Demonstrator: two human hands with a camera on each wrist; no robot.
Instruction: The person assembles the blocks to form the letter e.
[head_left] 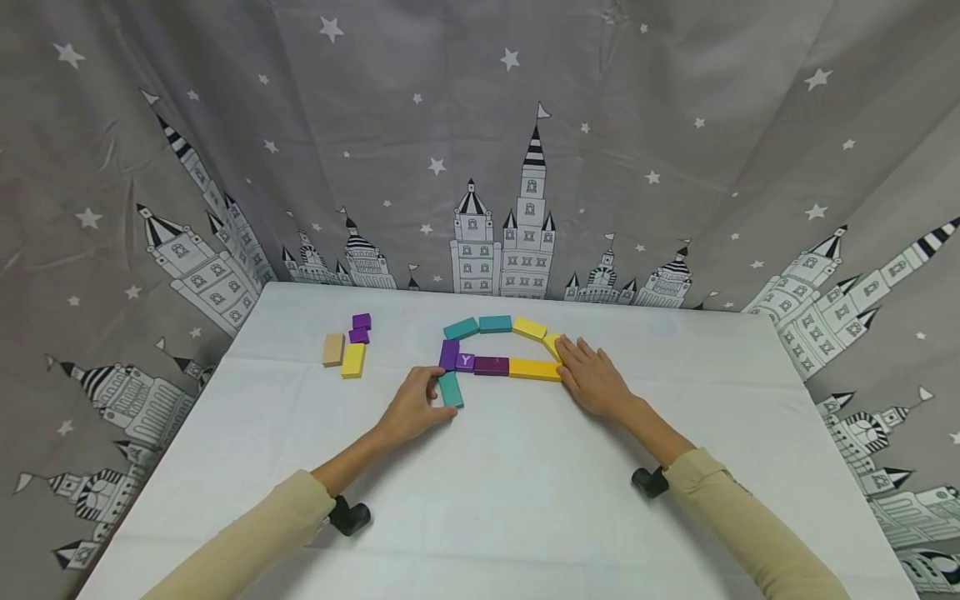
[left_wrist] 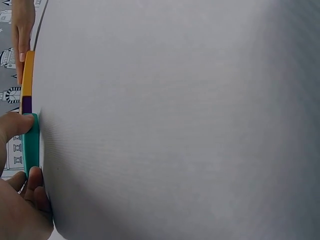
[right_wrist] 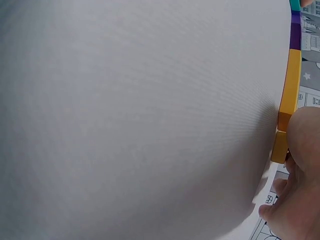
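Observation:
My left hand (head_left: 411,407) pinches a teal block (head_left: 450,390) between thumb and fingers, just below a purple block (head_left: 448,355). In the left wrist view the thumb and fingertips touch opposite ends of the teal block (left_wrist: 31,145). My right hand (head_left: 596,383) rests palm down at the right end of a block outline, its fingers mostly straight. Its fingertips touch a slanted yellow block (head_left: 552,344), partly covered. Near the thumb lies the end of an orange-yellow block (head_left: 535,369). In the right wrist view a small orange block (right_wrist: 280,147) shows beside the right thumb.
The outline continues with a block marked Y (head_left: 465,362), a dark purple block (head_left: 491,366), teal blocks (head_left: 496,324) and another yellow block (head_left: 529,329). To the left lie a tan block (head_left: 333,350), a yellow block (head_left: 353,361) and two small purple blocks (head_left: 362,321). A grey curtain (head_left: 480,125) hangs behind.

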